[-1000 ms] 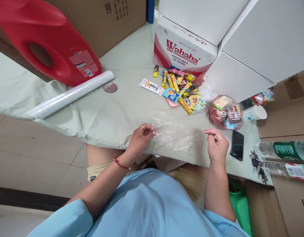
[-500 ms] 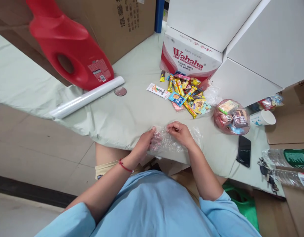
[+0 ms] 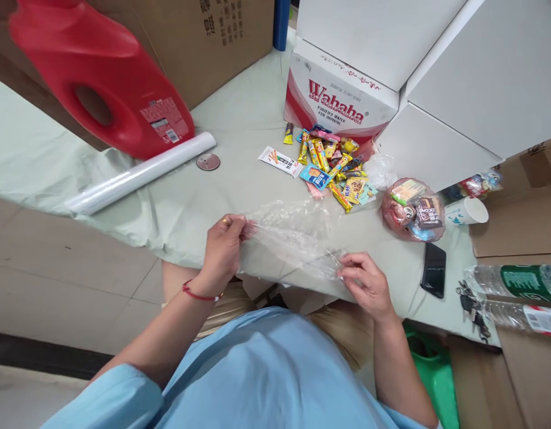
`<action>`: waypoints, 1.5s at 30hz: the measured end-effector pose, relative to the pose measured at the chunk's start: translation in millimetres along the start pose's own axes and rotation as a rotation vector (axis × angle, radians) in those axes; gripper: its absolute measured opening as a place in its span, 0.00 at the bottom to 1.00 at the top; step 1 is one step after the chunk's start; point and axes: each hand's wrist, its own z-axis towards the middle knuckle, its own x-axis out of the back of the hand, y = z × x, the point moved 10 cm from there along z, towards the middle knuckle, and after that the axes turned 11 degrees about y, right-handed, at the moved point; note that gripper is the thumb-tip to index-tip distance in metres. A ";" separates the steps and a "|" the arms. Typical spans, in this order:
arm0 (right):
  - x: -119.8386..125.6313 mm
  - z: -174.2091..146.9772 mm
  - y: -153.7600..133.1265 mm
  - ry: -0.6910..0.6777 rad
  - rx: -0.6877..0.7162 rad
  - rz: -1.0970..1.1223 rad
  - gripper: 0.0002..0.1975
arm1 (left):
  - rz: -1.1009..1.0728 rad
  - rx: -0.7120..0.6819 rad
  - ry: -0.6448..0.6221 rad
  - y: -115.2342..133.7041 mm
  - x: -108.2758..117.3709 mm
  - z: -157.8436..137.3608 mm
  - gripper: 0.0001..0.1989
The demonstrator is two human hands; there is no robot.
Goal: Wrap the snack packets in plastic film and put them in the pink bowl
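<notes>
A clear plastic bag (image 3: 293, 238) is stretched between my two hands, just above the table's near edge. My left hand (image 3: 224, 244) pinches its left end between thumb and fingers. At the other end, my right hand (image 3: 367, 283) grips the bag's lower right edge with its fingertips. Beyond the bag lies a pile of small wrapped snacks (image 3: 335, 161), with a blue packet (image 3: 315, 177) and a white packet (image 3: 280, 162) on its near left side. A pink bowl (image 3: 386, 223) holding more wrapped snacks stands to the right.
A white plastic roll (image 3: 143, 173), a round metal disc (image 3: 208, 161) and a red jug (image 3: 109, 83) are at left. Behind the snacks stands a Wahaha box (image 3: 340, 95). A paper cup (image 3: 467, 211), phone (image 3: 434, 270), keys (image 3: 474, 310) and two plastic bottles (image 3: 525, 283) lie at right.
My hands have moved apart, left hand leftward and right hand rightward and down. The crumpled plastic bag is now pulled out long between them. The view has shifted slightly.
</notes>
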 end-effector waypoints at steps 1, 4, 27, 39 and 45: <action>-1.9 -12.4 2.5 -0.044 -0.005 -0.029 0.13 | 0.051 -0.012 -0.011 -1.7 8.1 -2.0 0.13; -9.9 -41.8 14.5 -0.177 -0.056 -0.076 0.15 | 0.273 -0.029 -0.081 -11.8 28.8 -11.7 0.13; -24.8 37.9 94.9 0.378 -0.545 -0.083 0.19 | 1.047 -0.952 -0.498 -21.7 -92.3 -58.8 0.27; 2.7 -37.3 116.4 0.463 -0.782 0.063 0.24 | 1.067 -0.769 -0.494 -9.5 -63.8 -31.4 0.26; -27.9 -27.1 111.5 0.012 -0.848 0.262 0.44 | 1.115 -0.845 -0.490 -12.1 -63.2 -31.1 0.28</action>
